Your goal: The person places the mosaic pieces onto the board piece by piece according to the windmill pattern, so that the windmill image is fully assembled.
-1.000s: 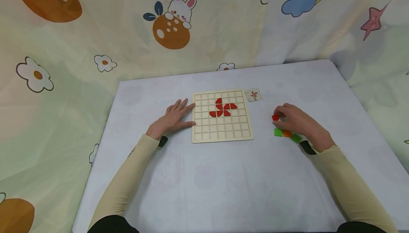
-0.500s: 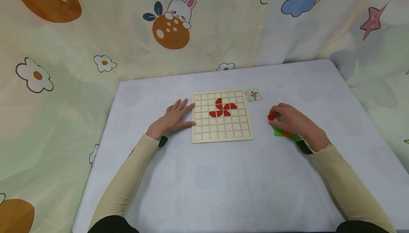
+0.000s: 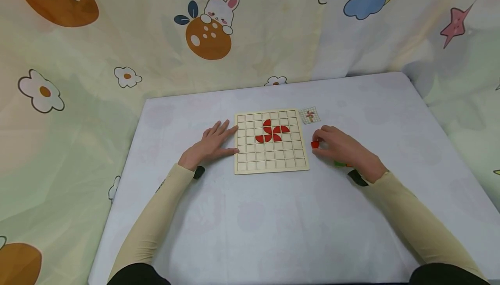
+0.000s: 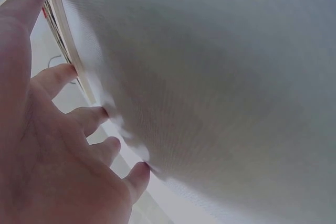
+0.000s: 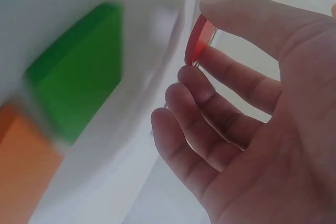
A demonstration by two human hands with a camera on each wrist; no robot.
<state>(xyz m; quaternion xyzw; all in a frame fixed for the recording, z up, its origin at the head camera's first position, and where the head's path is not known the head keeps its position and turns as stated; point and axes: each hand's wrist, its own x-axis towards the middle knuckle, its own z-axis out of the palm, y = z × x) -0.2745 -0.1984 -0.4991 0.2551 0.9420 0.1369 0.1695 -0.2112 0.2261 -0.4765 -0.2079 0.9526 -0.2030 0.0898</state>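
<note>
A light wooden grid board [image 3: 289, 157] lies on the table, with several red curved pieces [image 3: 268, 138] forming a pinwheel in its upper middle. My left hand [image 3: 208, 145] is spread flat at the board's left edge, thumb and index fingertip touching it, as the left wrist view also shows. Between thumb and index finger my right hand [image 3: 341, 148] pinches a red piece [image 3: 314, 144], just right of the board. In the right wrist view this red tile [image 5: 196, 40] is seen nearly edge-on, with the other fingers loosely curled below.
A small card [image 3: 310, 115] printed with a red pinwheel on a grid lies beside the board's upper right corner. Under my right hand lie a green tile [image 5: 79, 72] and an orange tile [image 5: 26, 166]. A patterned cloth [image 3: 156, 37] hangs behind the white table [image 3: 250, 224].
My right hand has moved left toward the board with the red piece, away from the green and orange tiles. The left hand has stayed at the board's edge.
</note>
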